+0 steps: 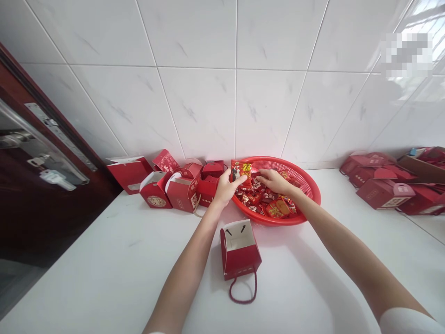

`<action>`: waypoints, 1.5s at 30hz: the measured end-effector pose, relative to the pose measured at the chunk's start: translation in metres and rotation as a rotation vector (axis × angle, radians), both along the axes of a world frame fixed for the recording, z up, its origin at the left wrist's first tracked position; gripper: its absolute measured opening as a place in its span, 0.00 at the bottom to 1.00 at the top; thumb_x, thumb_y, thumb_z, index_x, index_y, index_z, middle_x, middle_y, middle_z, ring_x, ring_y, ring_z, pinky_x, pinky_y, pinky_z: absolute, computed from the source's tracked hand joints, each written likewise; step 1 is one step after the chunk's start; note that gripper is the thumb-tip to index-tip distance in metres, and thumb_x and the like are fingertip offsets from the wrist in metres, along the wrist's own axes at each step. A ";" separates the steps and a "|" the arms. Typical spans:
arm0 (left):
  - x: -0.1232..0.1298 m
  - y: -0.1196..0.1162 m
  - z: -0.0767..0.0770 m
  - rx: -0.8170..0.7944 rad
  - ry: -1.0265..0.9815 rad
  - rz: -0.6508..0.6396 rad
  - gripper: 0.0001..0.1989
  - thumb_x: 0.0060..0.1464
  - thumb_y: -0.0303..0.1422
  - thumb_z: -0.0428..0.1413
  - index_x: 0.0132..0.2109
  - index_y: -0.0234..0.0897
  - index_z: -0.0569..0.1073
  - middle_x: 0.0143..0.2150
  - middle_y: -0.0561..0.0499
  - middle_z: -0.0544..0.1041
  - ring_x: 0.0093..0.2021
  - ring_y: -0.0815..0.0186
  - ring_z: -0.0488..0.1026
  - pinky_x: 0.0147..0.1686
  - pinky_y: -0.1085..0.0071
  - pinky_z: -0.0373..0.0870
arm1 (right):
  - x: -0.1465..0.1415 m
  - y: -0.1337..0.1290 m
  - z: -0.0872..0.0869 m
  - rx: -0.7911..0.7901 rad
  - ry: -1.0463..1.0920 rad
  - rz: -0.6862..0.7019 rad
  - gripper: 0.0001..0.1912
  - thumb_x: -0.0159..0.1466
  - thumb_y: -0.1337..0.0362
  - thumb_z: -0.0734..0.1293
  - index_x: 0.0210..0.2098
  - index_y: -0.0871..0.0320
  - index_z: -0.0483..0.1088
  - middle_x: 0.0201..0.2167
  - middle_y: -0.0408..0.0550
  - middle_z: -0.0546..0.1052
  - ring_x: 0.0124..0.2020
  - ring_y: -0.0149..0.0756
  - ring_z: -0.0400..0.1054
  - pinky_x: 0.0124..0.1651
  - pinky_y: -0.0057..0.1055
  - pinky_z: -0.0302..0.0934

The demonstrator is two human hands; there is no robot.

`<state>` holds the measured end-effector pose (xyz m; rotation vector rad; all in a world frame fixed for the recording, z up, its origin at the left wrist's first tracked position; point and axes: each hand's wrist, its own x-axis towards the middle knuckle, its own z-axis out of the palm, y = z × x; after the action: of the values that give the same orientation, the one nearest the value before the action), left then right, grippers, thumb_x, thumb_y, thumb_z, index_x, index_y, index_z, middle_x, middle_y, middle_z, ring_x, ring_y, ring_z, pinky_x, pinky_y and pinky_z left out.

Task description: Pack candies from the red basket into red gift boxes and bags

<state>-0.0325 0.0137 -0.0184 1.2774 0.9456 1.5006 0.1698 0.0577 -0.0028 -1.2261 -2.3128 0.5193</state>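
Here's gold lettering on the shiny red plastic packet (245, 170), too small to read! A round gold emblem marks the open red cardboard box (155, 195) at far left, a tiny gold line runs across the roped dark-red cardboard box (243, 260), and characters dot the red-wrapped sweets (255, 198), all illegible.

I face a white tabletop (104, 255). Along the tabletop's far edge stands a wall (194, 102) of glossy, grey-veined white tiles. Left of the tabletop: a dark red-brown door (52, 218) with metal handle (15, 138) and hanging keys (57, 179). Above the tabletop's right end, the tiles carry a bright, barred reflection (422, 16).
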 end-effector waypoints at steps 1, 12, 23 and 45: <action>0.000 0.000 0.000 0.000 0.002 0.003 0.18 0.42 0.39 0.69 0.41 0.37 0.77 0.37 0.51 0.81 0.38 0.59 0.78 0.45 0.62 0.72 | 0.002 -0.001 0.000 0.004 0.037 -0.005 0.12 0.68 0.60 0.59 0.29 0.55 0.63 0.27 0.44 0.71 0.30 0.36 0.65 0.36 0.32 0.57; 0.001 0.000 0.001 0.015 0.038 0.035 0.22 0.43 0.42 0.69 0.43 0.38 0.75 0.42 0.47 0.83 0.44 0.56 0.79 0.49 0.60 0.73 | 0.006 -0.014 0.012 -0.291 0.568 0.080 0.21 0.62 0.44 0.69 0.33 0.56 0.67 0.28 0.42 0.71 0.30 0.35 0.69 0.33 0.33 0.65; 0.001 -0.002 0.001 0.018 0.097 0.104 0.18 0.47 0.42 0.67 0.41 0.38 0.75 0.41 0.47 0.82 0.44 0.56 0.78 0.50 0.60 0.71 | 0.003 -0.021 0.020 -0.563 0.475 0.247 0.22 0.58 0.45 0.74 0.33 0.57 0.69 0.23 0.40 0.75 0.22 0.35 0.75 0.25 0.30 0.68; 0.002 -0.003 0.000 0.037 0.078 0.024 0.19 0.45 0.38 0.68 0.44 0.39 0.74 0.42 0.49 0.82 0.42 0.57 0.79 0.48 0.61 0.72 | -0.002 -0.022 0.018 -0.564 0.376 0.262 0.21 0.55 0.48 0.77 0.28 0.59 0.71 0.24 0.40 0.76 0.26 0.34 0.75 0.32 0.30 0.67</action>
<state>-0.0308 0.0104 -0.0179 1.3637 0.9909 1.5024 0.1675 0.0357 0.0157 -0.9359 -2.0660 1.4367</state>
